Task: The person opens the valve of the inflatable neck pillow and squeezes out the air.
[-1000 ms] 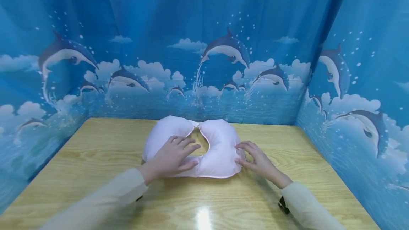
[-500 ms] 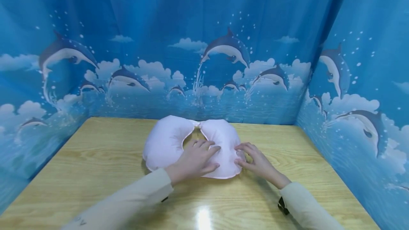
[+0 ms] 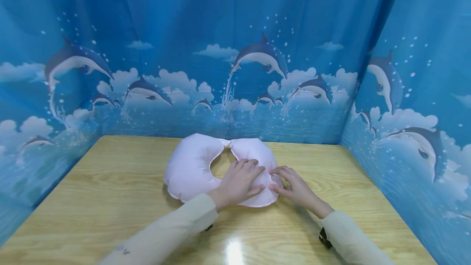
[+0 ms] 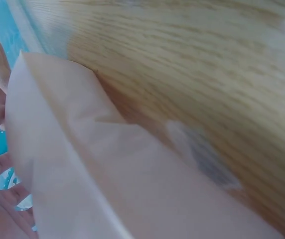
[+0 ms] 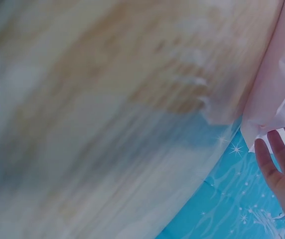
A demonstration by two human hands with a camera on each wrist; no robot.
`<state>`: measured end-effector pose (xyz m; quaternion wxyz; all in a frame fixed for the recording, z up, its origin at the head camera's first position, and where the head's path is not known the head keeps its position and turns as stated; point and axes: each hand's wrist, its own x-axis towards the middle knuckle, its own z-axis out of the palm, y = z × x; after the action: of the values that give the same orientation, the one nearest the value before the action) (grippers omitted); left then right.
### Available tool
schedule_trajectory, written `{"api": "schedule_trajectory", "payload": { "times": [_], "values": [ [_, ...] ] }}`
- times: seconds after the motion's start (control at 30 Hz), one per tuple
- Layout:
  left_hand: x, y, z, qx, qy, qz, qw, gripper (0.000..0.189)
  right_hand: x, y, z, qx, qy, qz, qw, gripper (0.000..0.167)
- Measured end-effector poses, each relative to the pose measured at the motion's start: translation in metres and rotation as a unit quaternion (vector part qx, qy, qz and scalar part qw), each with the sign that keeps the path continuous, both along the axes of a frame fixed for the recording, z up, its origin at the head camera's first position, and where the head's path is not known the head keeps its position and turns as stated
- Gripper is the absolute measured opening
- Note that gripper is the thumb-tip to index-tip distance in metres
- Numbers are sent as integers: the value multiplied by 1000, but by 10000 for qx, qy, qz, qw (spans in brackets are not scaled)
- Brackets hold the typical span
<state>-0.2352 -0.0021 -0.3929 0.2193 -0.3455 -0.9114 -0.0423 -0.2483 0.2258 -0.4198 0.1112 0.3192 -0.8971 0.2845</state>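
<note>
Neck pillow (image 3: 198,181) — pale pink, plump, U-shaped; surface lightly creased

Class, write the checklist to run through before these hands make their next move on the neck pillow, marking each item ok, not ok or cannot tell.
1. Neck pillow lying on the table: ok.
2. Pillow's two ends facing away from the person: ok.
3. Left hand over the pillow's right half: ok.
4. Right hand at the pillow's right edge: ok.
5. Wide gap between the hands: not ok, fingertips are close.
6. Ends fastened together: cannot tell, too small.
</note>
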Motion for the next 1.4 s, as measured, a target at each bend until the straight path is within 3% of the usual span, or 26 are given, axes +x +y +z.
{"api": "schedule_trajectory", "payload": {
  "times": [0.6,0.87,1.4],
  "values": [
    [-5,-2,-16,77,-134,-4,9999,40,2,0,-1,184,-201,-161,9995,35],
    [-5,-2,-19,83,-163,52,9998,39,4,-3,1,326,-115,-183,9992,32],
    [-4,-1,-25,36,-171,124,9998,38,2,-4,-1,470,-388,-275,9978,32]
  ]
}}
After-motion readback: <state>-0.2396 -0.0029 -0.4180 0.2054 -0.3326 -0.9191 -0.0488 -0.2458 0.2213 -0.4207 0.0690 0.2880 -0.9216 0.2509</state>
